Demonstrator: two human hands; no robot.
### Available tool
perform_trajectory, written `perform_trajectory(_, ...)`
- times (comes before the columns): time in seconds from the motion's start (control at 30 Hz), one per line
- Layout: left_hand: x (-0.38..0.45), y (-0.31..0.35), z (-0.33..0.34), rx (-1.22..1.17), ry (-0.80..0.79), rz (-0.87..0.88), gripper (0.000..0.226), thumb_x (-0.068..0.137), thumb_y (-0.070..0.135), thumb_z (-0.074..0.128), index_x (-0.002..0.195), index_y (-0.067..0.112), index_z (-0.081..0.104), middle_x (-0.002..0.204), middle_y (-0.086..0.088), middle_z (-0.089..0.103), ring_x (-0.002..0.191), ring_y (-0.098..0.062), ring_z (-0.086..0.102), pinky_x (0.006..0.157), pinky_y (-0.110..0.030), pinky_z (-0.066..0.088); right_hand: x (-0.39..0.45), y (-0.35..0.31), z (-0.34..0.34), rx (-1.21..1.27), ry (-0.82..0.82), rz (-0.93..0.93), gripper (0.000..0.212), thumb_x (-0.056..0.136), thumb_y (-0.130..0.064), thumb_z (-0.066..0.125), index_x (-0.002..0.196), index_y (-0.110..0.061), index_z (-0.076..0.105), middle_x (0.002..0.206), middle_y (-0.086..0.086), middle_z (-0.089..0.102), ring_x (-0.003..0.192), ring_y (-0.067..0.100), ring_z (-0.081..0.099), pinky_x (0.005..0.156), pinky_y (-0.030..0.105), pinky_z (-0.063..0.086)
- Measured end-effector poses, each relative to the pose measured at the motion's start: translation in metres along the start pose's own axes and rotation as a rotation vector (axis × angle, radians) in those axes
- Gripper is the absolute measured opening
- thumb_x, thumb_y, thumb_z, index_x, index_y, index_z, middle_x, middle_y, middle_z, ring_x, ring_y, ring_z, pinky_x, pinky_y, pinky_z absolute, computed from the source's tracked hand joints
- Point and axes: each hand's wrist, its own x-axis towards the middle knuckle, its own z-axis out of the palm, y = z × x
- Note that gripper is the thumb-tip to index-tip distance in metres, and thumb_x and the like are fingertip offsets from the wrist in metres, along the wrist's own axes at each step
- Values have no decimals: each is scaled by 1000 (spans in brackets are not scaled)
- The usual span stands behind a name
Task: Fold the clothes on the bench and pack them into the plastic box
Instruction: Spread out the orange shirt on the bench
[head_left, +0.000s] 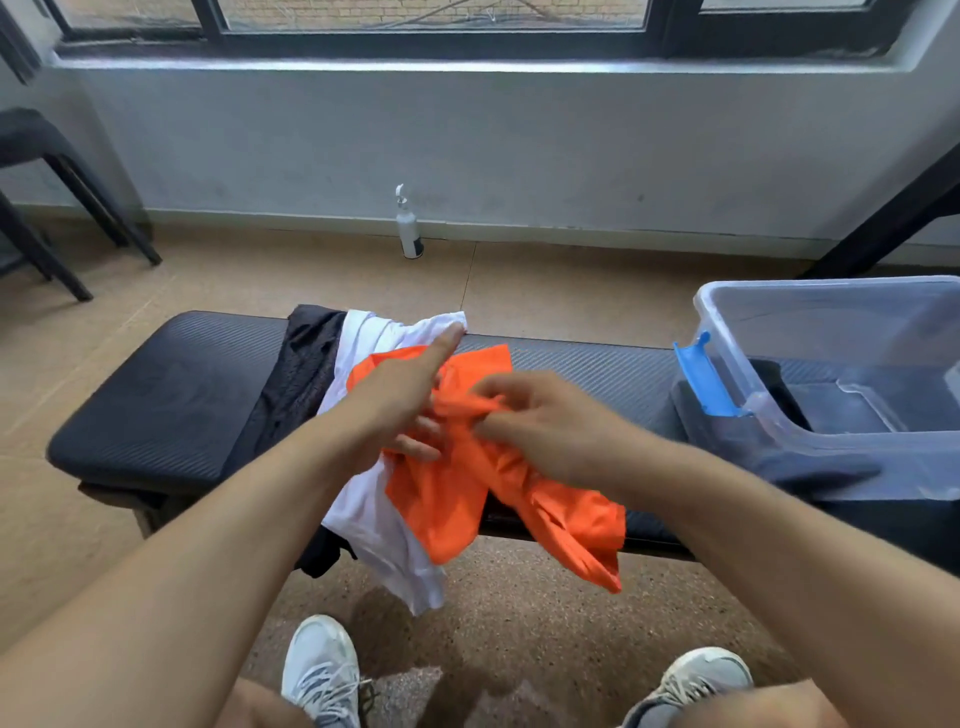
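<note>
An orange garment (457, 499) lies crumpled on top of a white garment (363, 514) on the black padded bench (171, 395), both hanging over the near edge. A black garment (301, 364) lies under them to the left. My right hand (530, 415) pinches a bunched fold of the orange garment. My left hand (400, 395) lies over the orange cloth with its index finger stretched out straight and its lower fingers under the fold. The clear plastic box (769, 415) with a blue latch stands on the bench's right end, a dark folded item inside.
A white bottle (409, 228) stands on the floor by the wall beyond the bench. Black chair legs (78, 218) are at the far left and a black table leg (883, 223) at the far right. My two shoes are on the floor below the bench.
</note>
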Motion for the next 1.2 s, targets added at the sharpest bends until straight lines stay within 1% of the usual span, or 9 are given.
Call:
perform_trajectory(0.1, 11, -8, -10, 22, -41, 77, 49, 82, 73, 62, 106, 31, 65, 97, -3, 62, 74, -12, 53, 61, -21, 32, -8, -4, 16, -220, -271, -142, 27, 90, -1, 59, 90, -27, 67, 69, -10, 59, 62, 2, 47, 61, 27, 41)
perform_trajectory(0.2, 17, -17, -15, 88, 33, 96, 35, 78, 34, 82, 103, 11, 73, 91, -8, 68, 82, -26, 64, 67, -32, 50, -15, -9, 24, -327, -430, -187, 22, 93, -5, 62, 112, -14, 69, 82, -15, 64, 72, -4, 55, 70, 14, 42)
perform_trajectory(0.33, 5, 2, -10, -76, 190, 254, 19, 89, 1, 58, 91, 8, 75, 79, -4, 78, 67, -12, 66, 68, -25, 54, -10, -12, 17, -341, -465, -115, 24, 97, -38, 64, 113, -20, 71, 100, -7, 73, 92, 7, 66, 88, 26, 50)
perform_trajectory(0.43, 4, 13, -17, -147, 338, 266, 31, 96, 14, 49, 76, 6, 70, 57, 7, 71, 55, -12, 56, 53, -24, 44, 17, 12, -8, -222, 35, -52, 13, 99, -28, 62, 90, -24, 72, 82, -10, 71, 75, 4, 64, 78, 28, 51)
perform_trajectory(0.53, 3, 14, -25, -104, 380, 279, 41, 80, 49, 54, 56, 21, 71, 58, 7, 66, 71, -24, 57, 71, -37, 47, 41, 47, -32, -390, 332, 121, 20, 98, -22, 60, 116, -27, 68, 112, -7, 71, 99, 13, 66, 92, 34, 51)
perform_trajectory(0.63, 1, 10, -30, 163, 304, 286, 54, 79, 70, 66, 89, 18, 79, 96, -7, 75, 91, -22, 66, 86, -36, 49, 56, 72, -35, -432, 234, 200, 44, 102, -24, 56, 146, -23, 50, 147, 1, 55, 130, 21, 55, 111, 35, 40)
perform_trajectory(0.77, 6, -1, -44, 555, 472, 300, 39, 83, 47, 60, 70, 11, 65, 70, -11, 64, 79, -31, 64, 62, -35, 40, 75, 91, -25, -479, 121, 275, 57, 104, -36, 49, 156, -24, 32, 144, 8, 57, 135, 29, 50, 112, 39, 38)
perform_trajectory(1.0, -2, -1, -56, 600, 674, 317, 24, 88, 42, 60, 92, 21, 69, 94, -11, 69, 94, -38, 61, 77, -41, 49, 101, 90, -14, -596, 61, 292, 72, 103, -43, 48, 161, -24, 11, 149, 21, 49, 135, 38, 48, 108, 41, 38)
perform_trajectory(1.2, -7, -4, -61, 692, 744, 323, 31, 97, 46, 52, 108, 23, 70, 113, -17, 70, 109, -42, 60, 82, -44, 46, 121, 88, -9, -748, 23, 380, 42, 92, -44, 61, 127, -22, 58, 129, 8, 64, 120, 32, 59, 102, 45, 48)
